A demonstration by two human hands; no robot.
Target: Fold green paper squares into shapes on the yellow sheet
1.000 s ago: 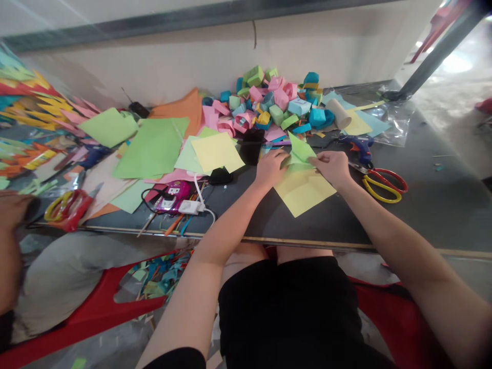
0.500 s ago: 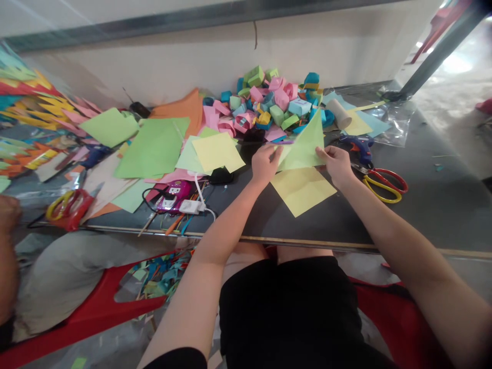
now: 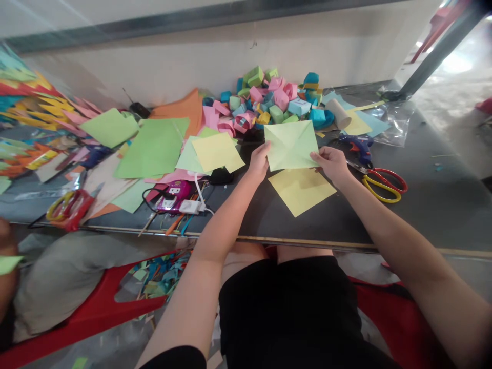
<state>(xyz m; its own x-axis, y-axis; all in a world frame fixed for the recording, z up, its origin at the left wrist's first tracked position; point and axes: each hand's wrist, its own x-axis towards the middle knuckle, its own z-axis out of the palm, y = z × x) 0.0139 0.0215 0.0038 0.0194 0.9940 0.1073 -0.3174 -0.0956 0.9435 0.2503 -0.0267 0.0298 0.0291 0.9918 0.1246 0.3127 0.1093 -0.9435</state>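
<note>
A pale green square sheet with diagonal creases is held up, spread open, above the table. My left hand pinches its left edge. The right edge, near the lower corner, is between the fingers of my right hand. Under and in front of it a yellow square sheet lies on the dark table. Behind it is a heap of small folded paper pieces in pink, blue, green and yellow.
Red and yellow scissors and a blue glue gun lie to the right, near a cardboard tube. Left are green sheets, a pink power strip, more scissors and a person's leg.
The green sheet, folded up at a corner before, is now opened out flat and faces me. My left hand has shifted slightly left. At the far left, a green paper has appeared by the other person's arm.
</note>
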